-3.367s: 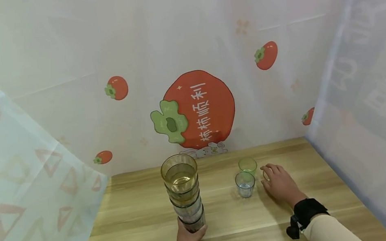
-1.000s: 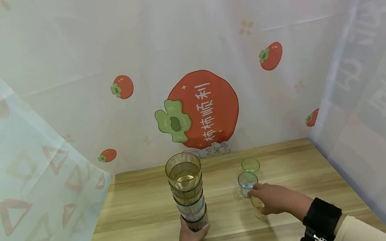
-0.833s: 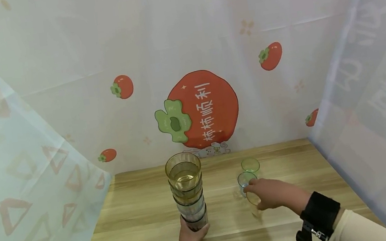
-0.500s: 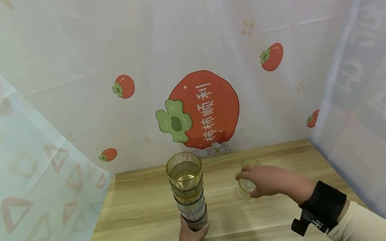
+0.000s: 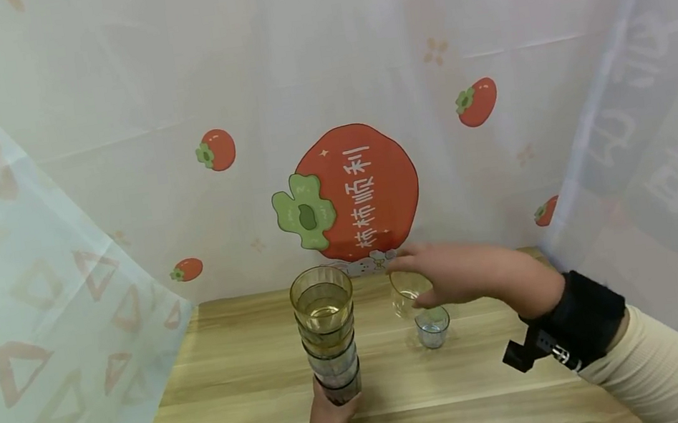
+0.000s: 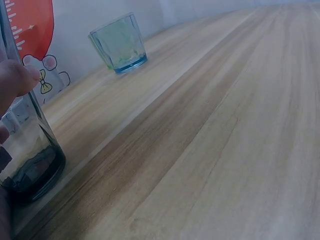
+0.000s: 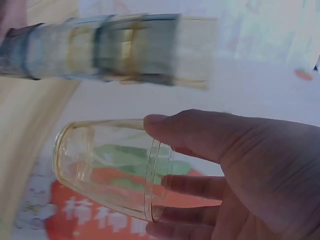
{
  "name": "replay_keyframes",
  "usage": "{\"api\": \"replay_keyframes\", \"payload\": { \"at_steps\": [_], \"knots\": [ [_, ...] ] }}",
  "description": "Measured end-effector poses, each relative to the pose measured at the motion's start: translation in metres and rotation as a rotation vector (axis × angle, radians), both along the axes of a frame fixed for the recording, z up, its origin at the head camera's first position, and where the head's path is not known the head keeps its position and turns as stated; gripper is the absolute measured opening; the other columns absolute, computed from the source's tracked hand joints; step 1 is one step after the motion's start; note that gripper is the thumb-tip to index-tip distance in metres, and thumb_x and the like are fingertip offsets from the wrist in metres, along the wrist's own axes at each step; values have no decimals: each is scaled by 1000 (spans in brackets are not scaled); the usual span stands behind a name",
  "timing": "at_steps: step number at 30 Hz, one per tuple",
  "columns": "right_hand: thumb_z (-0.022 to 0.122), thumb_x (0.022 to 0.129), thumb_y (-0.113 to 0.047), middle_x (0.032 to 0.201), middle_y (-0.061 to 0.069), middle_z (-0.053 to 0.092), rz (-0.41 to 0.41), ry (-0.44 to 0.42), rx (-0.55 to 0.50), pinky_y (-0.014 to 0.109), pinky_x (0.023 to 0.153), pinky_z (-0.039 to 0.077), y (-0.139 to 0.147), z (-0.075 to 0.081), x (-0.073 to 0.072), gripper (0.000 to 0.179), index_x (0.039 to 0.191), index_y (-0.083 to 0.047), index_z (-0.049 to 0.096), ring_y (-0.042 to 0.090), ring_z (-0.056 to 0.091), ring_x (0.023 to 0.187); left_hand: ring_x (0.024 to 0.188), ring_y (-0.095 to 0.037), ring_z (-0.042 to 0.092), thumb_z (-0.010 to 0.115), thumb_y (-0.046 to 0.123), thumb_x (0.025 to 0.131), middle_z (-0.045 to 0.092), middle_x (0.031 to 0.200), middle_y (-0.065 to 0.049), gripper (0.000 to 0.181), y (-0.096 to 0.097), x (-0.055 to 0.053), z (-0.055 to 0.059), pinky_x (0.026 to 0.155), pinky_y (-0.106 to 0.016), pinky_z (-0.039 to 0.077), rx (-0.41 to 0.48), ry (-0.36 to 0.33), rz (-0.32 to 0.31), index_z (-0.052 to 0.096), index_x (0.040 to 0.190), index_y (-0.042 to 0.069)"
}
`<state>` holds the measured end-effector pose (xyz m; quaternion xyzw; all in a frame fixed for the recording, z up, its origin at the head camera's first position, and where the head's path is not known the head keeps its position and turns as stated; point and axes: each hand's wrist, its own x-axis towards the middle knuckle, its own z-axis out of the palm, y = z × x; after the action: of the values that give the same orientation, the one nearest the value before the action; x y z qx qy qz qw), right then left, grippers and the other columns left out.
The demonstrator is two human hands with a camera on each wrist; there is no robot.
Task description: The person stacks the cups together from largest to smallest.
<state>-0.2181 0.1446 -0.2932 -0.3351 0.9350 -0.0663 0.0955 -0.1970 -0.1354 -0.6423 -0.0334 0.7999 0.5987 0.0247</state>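
My left hand (image 5: 329, 415) grips the bottom of a tall stack of glasses (image 5: 331, 357), dark and yellow-tinted, topped by a clear yellow glass. The stack stands upright; in the left wrist view the thumb lies against its dark lowest glass (image 6: 32, 172). Right of the stack, my right hand (image 5: 461, 272) holds a yellow-tinted glass (image 7: 107, 175) in the air. Thumb and fingers pinch it around the rim, with its base pointing away from the palm. Below that hand a small bluish glass (image 5: 434, 332) stands on the table; a green edge shows behind it in the left wrist view.
The wooden table (image 5: 242, 398) ends at a white backdrop cloth (image 5: 116, 199) printed with persimmons. Pale cloth walls (image 5: 22, 321) close in both sides. The tall stack stands left of the loose glasses.
My right hand first gathers the yellow glass from the right, brings it over the bluish one, and now has lifted it up and away from there. My left hand stays on the stack.
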Motion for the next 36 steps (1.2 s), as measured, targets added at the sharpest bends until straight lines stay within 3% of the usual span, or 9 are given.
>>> {"api": "replay_keyframes", "payload": {
  "at_steps": [9,15,19,28,36],
  "knots": [
    [77,91,-29,149,9,47,41,62,-19,45,104,51,-14,55,15,64,149,-17,51,29,53,131,139,-47,39,90,27,77,41,150,-29,112,3,-1,0,112,-65,32,29,-15,14,15,156,5],
    [78,91,-30,152,9,46,62,106,-21,47,104,51,-21,81,21,62,147,-20,53,31,51,134,138,-48,40,88,30,79,40,150,-29,112,5,0,-2,111,-66,32,32,-20,7,13,157,4],
    [77,92,-31,151,9,47,118,156,-42,48,104,50,-26,93,23,55,143,-22,58,32,47,138,138,-47,40,89,28,79,41,150,-28,111,6,0,-2,112,-65,32,46,-4,8,13,157,5],
    [77,91,-32,139,3,54,195,257,-120,43,103,49,-41,107,24,53,141,-25,61,23,49,132,140,-45,39,90,24,78,41,151,-26,110,8,0,-3,114,-63,32,91,5,3,14,157,8],
    [73,93,-40,143,-2,50,195,220,-138,38,103,49,-57,103,24,55,145,-31,56,17,48,132,139,-43,41,90,24,78,44,149,-25,108,10,-1,-3,114,-62,33,84,15,6,17,155,7]
  ]
}}
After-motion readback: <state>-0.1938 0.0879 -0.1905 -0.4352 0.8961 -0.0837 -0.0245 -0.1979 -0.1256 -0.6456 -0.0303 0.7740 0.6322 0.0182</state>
